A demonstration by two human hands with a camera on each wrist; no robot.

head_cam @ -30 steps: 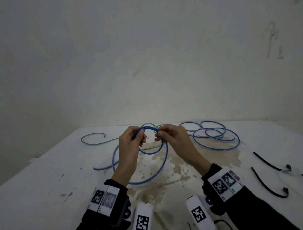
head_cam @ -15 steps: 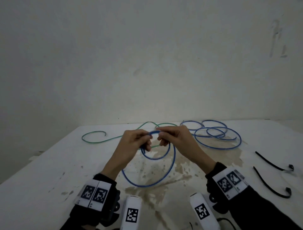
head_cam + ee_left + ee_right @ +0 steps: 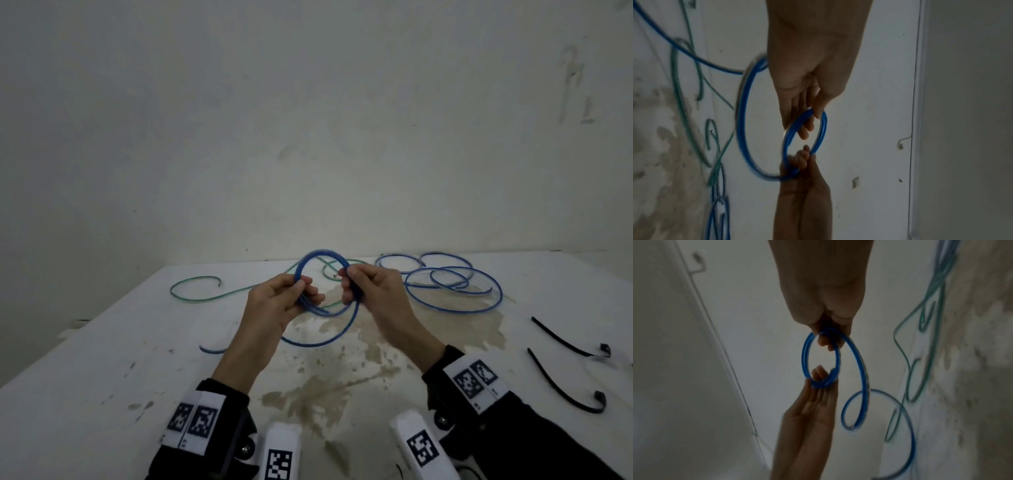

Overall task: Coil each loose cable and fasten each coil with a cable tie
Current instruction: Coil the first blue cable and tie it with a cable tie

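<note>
The left hand (image 3: 279, 301) and right hand (image 3: 373, 291) each pinch opposite sides of the small blue cable coil (image 3: 322, 255) above the table (image 3: 102, 359).

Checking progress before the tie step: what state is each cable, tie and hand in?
Blue cable: partly coiled, tail loose.
Second blue cable: loose on table.
Green cable: loose.
Cable ties: unused.
Left hand: pinching coil.
Right hand: gripping coil.

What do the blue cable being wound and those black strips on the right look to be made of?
Blue cable: likely wire in a smooth plastic jacket; it shows a slight sheen and holds springy round loops. Black cable ties: probably matte nylon or similar plastic; thin, curved strips with a small head at one end.
</note>
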